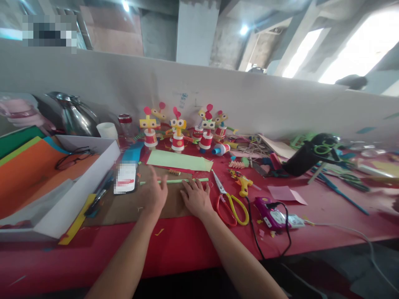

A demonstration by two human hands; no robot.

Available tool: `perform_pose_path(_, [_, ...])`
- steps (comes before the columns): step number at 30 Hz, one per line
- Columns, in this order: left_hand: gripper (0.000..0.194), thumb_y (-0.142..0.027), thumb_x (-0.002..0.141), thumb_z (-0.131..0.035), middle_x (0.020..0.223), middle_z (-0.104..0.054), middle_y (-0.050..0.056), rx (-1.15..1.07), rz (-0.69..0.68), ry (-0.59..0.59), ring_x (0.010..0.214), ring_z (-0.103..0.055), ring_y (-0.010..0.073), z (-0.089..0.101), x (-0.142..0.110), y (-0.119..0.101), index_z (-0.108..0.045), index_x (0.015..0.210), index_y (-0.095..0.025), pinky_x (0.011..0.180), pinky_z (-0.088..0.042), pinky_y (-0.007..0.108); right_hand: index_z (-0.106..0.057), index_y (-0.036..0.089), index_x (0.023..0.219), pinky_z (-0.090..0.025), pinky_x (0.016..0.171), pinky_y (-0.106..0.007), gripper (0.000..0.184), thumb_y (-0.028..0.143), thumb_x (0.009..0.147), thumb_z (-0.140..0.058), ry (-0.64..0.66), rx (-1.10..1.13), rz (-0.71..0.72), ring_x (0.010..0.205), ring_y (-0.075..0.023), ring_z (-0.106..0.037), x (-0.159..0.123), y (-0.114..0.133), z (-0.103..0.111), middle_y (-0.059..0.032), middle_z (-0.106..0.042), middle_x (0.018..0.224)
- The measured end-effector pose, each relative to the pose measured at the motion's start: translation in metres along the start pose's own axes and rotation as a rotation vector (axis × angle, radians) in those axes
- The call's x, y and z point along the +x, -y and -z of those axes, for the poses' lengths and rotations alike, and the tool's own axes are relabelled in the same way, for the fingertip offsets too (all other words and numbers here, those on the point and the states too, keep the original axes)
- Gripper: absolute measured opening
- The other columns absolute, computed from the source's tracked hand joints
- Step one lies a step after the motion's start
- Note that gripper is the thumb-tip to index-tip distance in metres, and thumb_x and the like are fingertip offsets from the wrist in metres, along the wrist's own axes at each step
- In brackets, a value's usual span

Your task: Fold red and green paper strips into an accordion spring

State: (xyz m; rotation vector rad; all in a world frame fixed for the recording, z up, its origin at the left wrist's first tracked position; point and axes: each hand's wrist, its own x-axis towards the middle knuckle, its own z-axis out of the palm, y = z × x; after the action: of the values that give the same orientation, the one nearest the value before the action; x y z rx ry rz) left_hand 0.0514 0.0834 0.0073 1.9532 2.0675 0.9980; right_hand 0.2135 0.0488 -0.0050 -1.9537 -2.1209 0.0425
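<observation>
A narrow light green paper strip (pixel 176 181) lies across the brown cardboard (pixel 174 203). My right hand (pixel 197 198) rests on its right part with the fingers spread. Over the left part is my left hand (pixel 155 190), index finger stretched out; whether it touches the strip I cannot tell. Behind the strip lie a wide pale green paper sheet (pixel 177 161) and a small striped folded paper spring (pixel 174 172). Scissors (pixel 229 203) with red and yellow handles lie just right of my right hand. A phone (pixel 125 177) lies left of my left hand.
Several paper-cup robot figures (pixel 178 139) stand at the back. A white box (pixel 77 195) with coloured paper is at left, near a steel jug (pixel 75 112). At right are a yellow glue gun (pixel 243 185), a purple power strip (pixel 274 214) with cables and a tipped black holder (pixel 299 160).
</observation>
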Motion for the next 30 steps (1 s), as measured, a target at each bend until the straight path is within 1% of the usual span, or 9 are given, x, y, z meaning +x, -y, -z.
perform_pose_path(3, [0.083,-0.048,0.090,-0.038,0.086,-0.073,0.015,-0.129,0.286,-0.041,0.092,-0.068,0.0308,0.013,0.009,0.004,-0.006,0.148,0.001,0.081,-0.049,0.041,-0.041,0.032,0.139,-0.014,0.107,-0.062,0.046,0.045,0.097,-0.027,0.024,-0.008,-0.001,0.137,-0.0295,-0.026,0.000,0.000,0.000,-0.0042,-0.039,0.149])
perform_pose_path(6, [0.083,-0.045,0.089,-0.041,0.075,-0.073,0.012,-0.184,0.331,-0.002,0.089,-0.068,0.0289,0.016,0.016,0.010,-0.007,0.146,0.004,0.080,-0.050,0.038,-0.041,0.032,0.139,-0.013,0.108,-0.062,0.046,0.045,0.097,-0.028,0.023,-0.009,-0.001,0.138,-0.0293,-0.025,0.000,0.000,0.000,-0.0045,-0.038,0.149])
perform_pose_path(9, [0.067,-0.044,0.091,-0.036,0.079,-0.073,0.013,-0.061,0.201,0.060,0.086,-0.068,0.0297,0.011,0.016,0.012,-0.030,0.144,-0.004,0.076,-0.050,0.039,-0.042,0.032,0.138,-0.014,0.108,-0.062,0.046,0.044,0.096,-0.029,0.020,-0.006,-0.003,0.138,-0.0301,-0.025,0.000,0.000,0.000,-0.0045,-0.038,0.149])
perform_pose_path(12, [0.048,-0.039,0.093,-0.034,0.102,-0.072,0.012,0.078,-0.131,0.168,0.097,-0.066,0.0279,0.002,0.008,0.008,-0.054,0.131,-0.019,0.082,-0.050,0.039,-0.041,0.031,0.139,-0.015,0.108,-0.062,0.046,0.044,0.097,-0.028,0.027,-0.011,-0.001,0.138,-0.0305,-0.025,0.000,0.001,0.001,-0.0057,-0.038,0.149])
perform_pose_path(14, [0.044,-0.037,0.094,-0.034,0.126,-0.063,0.010,0.103,-0.404,0.254,0.116,-0.058,0.0254,-0.006,0.000,0.004,-0.058,0.128,-0.022,0.094,-0.046,0.038,-0.039,0.031,0.140,-0.015,0.107,-0.062,0.047,0.044,0.097,-0.029,0.032,-0.013,0.000,0.138,-0.0308,-0.025,0.000,0.001,0.001,-0.0064,-0.037,0.149])
perform_pose_path(16, [0.046,-0.038,0.095,-0.032,0.140,-0.051,0.008,0.125,-0.582,0.332,0.131,-0.044,0.0229,-0.013,-0.006,0.002,-0.056,0.130,-0.021,0.104,-0.038,0.037,-0.038,0.030,0.141,-0.016,0.107,-0.062,0.048,0.043,0.096,-0.032,0.034,-0.010,0.001,0.138,-0.0312,-0.025,0.000,0.001,0.001,-0.0065,-0.036,0.150])
perform_pose_path(20, [0.049,-0.041,0.096,-0.024,0.146,-0.043,0.004,0.200,-0.578,0.369,0.137,-0.034,0.0225,-0.019,-0.013,0.003,-0.046,0.137,-0.028,0.110,-0.028,0.047,-0.037,0.031,0.141,-0.014,0.107,-0.065,0.048,0.040,0.094,-0.035,0.047,-0.014,-0.007,0.138,-0.0319,-0.024,0.000,0.001,-0.001,-0.0068,-0.034,0.151])
perform_pose_path(25, [0.047,-0.039,0.096,-0.025,0.146,-0.043,0.003,0.226,-0.516,0.351,0.137,-0.034,0.0253,-0.022,-0.015,0.004,-0.040,0.141,-0.034,0.111,-0.003,0.064,-0.039,0.031,0.139,-0.021,0.102,-0.066,0.047,0.039,0.093,-0.038,0.070,-0.029,0.032,0.134,-0.0330,-0.031,0.003,0.002,0.010,-0.0083,-0.039,0.148])
perform_pose_path(30, [0.049,-0.041,0.096,-0.023,0.148,-0.039,0.004,0.241,-0.465,0.382,0.140,-0.029,0.0264,-0.024,-0.016,0.001,-0.041,0.141,-0.031,0.110,0.005,0.065,-0.066,0.022,0.108,-0.038,0.092,-0.047,0.035,0.030,0.094,-0.035,0.159,-0.148,0.023,0.102,-0.0265,-0.058,0.031,-0.006,0.039,-0.0110,-0.066,0.111])
